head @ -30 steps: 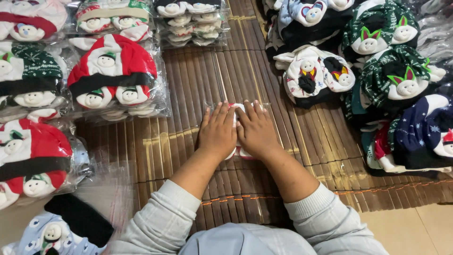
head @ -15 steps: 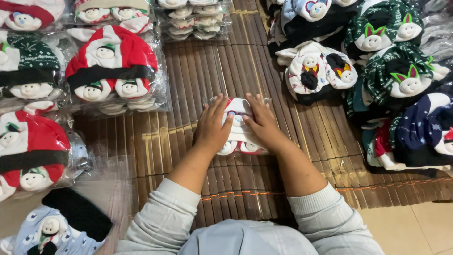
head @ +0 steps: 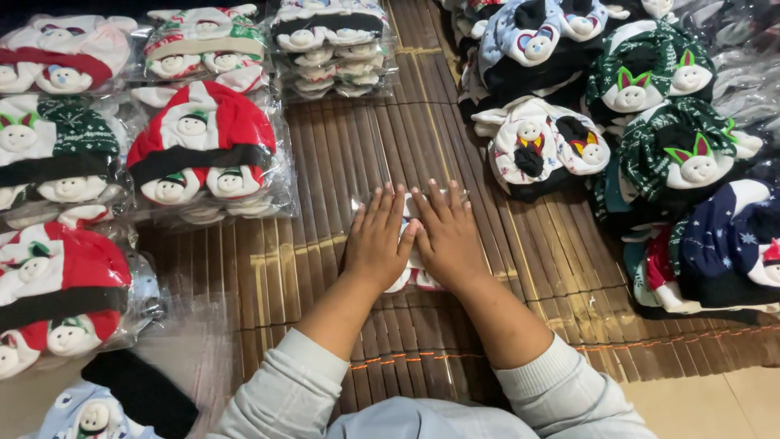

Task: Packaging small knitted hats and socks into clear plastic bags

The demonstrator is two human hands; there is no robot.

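Note:
My left hand [head: 377, 237] and my right hand [head: 445, 233] lie flat, palms down and side by side, pressing on a small clear plastic packet of white and red knitted items [head: 413, 275] on the brown bamboo mat [head: 341, 162]. Fingers are spread and point away from me. The packet is mostly hidden under both hands; only its lower edge and a strip between the hands show. Pale grey sleeves cover my forearms.
Bagged stacks of red, white and green snowman items [head: 203, 154] sit left of the hands, more at the far left [head: 57, 284] and top [head: 329, 41]. Loose dark blue, green and white ones [head: 682, 154] are heaped on the right. A light floor [head: 707, 406] borders the mat at lower right.
Both hands slid forward over the packet and flattened on it, covering most of what showed half a second ago. The view also shifted slightly.

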